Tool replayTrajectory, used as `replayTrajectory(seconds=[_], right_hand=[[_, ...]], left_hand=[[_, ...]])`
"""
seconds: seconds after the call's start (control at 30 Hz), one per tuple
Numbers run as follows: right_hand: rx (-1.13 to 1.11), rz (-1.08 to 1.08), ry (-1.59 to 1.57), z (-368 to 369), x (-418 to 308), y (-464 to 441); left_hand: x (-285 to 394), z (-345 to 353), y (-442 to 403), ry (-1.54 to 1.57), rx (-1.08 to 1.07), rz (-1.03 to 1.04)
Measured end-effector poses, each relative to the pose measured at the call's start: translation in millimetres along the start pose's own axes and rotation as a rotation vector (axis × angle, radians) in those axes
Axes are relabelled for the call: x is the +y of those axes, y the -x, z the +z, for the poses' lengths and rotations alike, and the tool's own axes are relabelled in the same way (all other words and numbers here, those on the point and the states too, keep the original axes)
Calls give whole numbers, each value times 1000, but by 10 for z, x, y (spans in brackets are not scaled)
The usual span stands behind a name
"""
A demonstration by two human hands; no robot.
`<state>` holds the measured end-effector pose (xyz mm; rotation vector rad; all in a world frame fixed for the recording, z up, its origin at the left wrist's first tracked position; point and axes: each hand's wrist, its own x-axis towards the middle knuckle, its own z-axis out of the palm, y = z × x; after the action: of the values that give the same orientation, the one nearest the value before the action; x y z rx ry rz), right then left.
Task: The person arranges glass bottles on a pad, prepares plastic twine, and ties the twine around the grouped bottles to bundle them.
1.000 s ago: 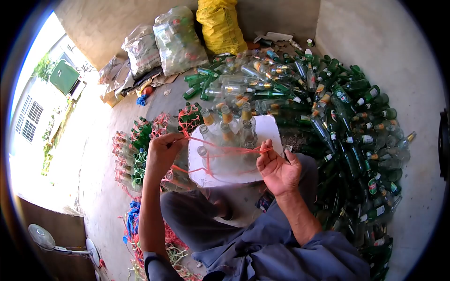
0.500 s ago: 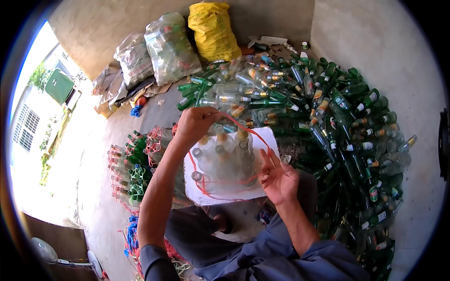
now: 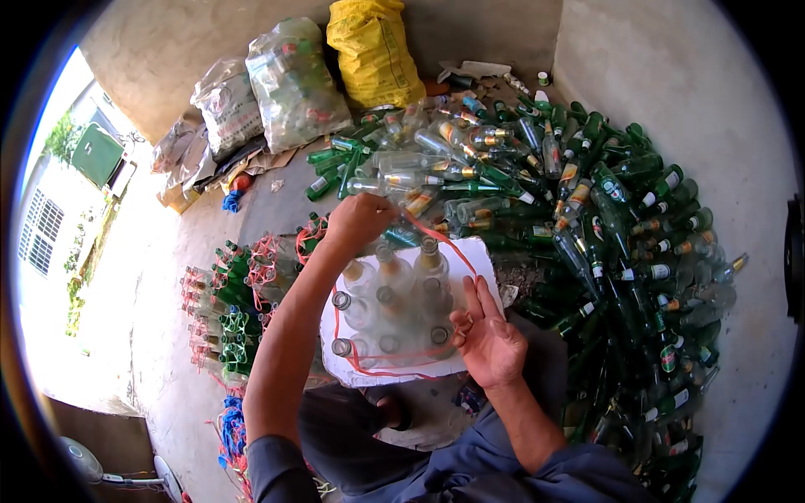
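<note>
Several clear glass bottles (image 3: 390, 306) stand upright in a close group on a white board (image 3: 486, 260) in front of me. A red plastic strap (image 3: 449, 241) loops round the group, low at the near side and raised at the far side. My left hand (image 3: 360, 220), closed, grips the strap beyond the bottles' far left. At the right edge of the board is my right hand (image 3: 495, 339), palm up; the strap runs to its raised fingers, with the other fingers curled.
Loose green and clear bottles (image 3: 620, 251) cover the floor at the right and back. Strapped bottle bundles (image 3: 226, 310) stand at the left, near blue and red straps (image 3: 233, 432). Filled sacks (image 3: 298, 88) and a yellow sack (image 3: 373, 54) lean at the back wall. A fan (image 3: 81, 459) is lower left.
My left hand has moved from the near left side to beyond the bottles, lifting the strap over toward the far side. My right hand has stayed near the board's right edge.
</note>
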<state>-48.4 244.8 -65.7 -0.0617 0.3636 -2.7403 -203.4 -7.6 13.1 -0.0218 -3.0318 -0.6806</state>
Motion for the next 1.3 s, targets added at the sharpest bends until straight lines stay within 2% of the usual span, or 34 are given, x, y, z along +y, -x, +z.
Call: replayTrajectory(seconds=[0.13, 0.33, 0.6, 0.7, 0.9, 1.03, 1.17, 1.27, 1.3], right_hand=[[98, 17, 3, 50, 11, -36], [119, 61, -69, -62, 22, -38], [104, 77, -34, -87, 82, 39], [112, 96, -44, -146, 85, 77], [74, 184, -104, -314, 53, 228], [90, 328, -62, -278, 117, 369], [11, 580, 113, -193, 405, 434], [56, 588, 520, 147, 694, 425], [33, 607, 508, 211, 762, 409]], left_hand=[[-45, 16, -37, -127, -92, -25], [-444, -54, -4, -72, -79, -55], [-922, -148, 644, 416, -37, -248], [-817, -221, 1150, 627, 35, -404], [-670, -115, 2305, 1074, 245, -529], [-333, 74, 2899, 1180, 337, -532], [79, 421, 3266, 1388, 271, -512], [304, 619, 3369, 1457, 130, -578], [312, 688, 3394, 1458, 105, -564]])
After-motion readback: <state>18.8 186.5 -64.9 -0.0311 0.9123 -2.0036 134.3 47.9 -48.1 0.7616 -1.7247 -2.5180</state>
